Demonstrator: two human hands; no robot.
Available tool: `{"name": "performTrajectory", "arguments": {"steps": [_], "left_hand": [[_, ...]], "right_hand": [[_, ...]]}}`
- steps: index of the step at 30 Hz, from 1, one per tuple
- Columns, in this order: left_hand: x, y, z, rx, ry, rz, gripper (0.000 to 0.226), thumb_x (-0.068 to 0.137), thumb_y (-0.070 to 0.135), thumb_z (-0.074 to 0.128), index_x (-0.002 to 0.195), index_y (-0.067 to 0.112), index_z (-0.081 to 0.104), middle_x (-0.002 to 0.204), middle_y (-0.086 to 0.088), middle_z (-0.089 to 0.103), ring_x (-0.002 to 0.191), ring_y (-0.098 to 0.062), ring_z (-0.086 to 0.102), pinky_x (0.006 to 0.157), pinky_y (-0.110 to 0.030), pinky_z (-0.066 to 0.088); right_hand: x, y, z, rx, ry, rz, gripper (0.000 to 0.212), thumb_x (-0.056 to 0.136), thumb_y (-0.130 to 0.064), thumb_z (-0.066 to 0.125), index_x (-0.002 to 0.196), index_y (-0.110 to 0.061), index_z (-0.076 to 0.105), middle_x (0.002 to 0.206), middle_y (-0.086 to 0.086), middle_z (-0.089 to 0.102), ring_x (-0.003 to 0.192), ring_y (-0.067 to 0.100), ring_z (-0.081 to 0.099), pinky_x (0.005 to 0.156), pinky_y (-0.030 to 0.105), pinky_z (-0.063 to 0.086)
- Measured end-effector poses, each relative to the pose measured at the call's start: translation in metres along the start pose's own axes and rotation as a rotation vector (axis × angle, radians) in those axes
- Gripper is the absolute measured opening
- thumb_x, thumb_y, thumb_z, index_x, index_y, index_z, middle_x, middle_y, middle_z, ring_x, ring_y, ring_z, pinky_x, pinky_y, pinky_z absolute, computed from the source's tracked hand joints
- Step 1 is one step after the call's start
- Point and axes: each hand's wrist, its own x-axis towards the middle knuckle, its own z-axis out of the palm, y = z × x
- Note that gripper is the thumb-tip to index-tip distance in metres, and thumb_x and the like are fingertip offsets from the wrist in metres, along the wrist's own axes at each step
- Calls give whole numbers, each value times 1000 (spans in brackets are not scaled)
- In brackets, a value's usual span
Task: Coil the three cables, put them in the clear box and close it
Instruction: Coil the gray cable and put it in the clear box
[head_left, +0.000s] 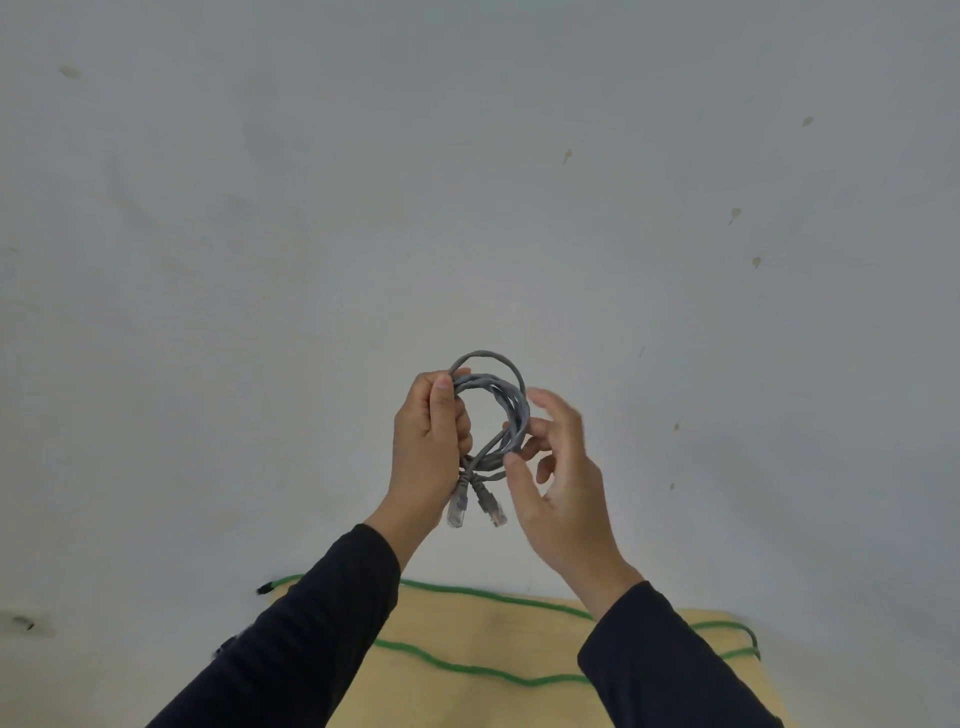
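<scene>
A grey network cable (511, 402) is wound into a small coil, held up in front of a pale wall. My left hand (428, 447) is closed around the coil's left side. My right hand (558, 480) pinches the lower right of the coil between thumb and fingertips, its other fingers spread. Both clear plugs (475, 509) hang down below the coil between my hands. A green cable (467, 670) lies loose and uncoiled across the tan tabletop (498, 629) below. No clear box and no third cable are in view.
The green cable's black end (265, 588) sticks out past the table's far left corner. A pale wall (467, 182) with a few small marks fills the upper view. My dark sleeves cover parts of the table.
</scene>
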Motion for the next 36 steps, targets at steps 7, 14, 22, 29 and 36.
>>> {"name": "performTrajectory", "arguments": {"steps": [7,14,22,29,36], "left_hand": [[-3,-3,-3,-22,16,-32,29,101,23,32,95,13,59,55,10,34,46,-5,32,42,-15,33],[-5,-5,-10,12,-34,-28,28,100,23,32,98,11,58,55,10,36,46,-5,34,42,-16,33],[-10,-14,-23,44,-55,-31,29,100,24,32,97,9,57,56,8,36,47,-4,34,43,-16,33],[-28,-32,-44,46,-136,-80,30,100,22,31,101,4,55,58,6,33,48,-6,31,43,-17,31],[-70,-71,-81,247,-104,-268,27,99,26,37,97,21,64,63,4,51,51,-6,49,51,-21,43]], "right_hand": [[4,18,0,-536,-25,-358,25,90,-26,50,112,-31,62,88,7,51,83,16,45,67,14,39],[8,14,9,-564,46,-469,10,82,-19,62,80,-21,71,82,-4,30,69,21,45,49,31,43],[2,19,12,-164,-46,-244,17,86,-36,56,99,-36,67,116,-13,37,105,18,41,94,19,35],[-18,22,38,66,-120,200,39,98,-24,35,136,-37,36,94,-2,65,81,1,58,72,8,46],[-71,32,74,29,16,448,30,98,-23,39,121,-31,57,73,-2,60,58,2,52,57,18,48]]}}
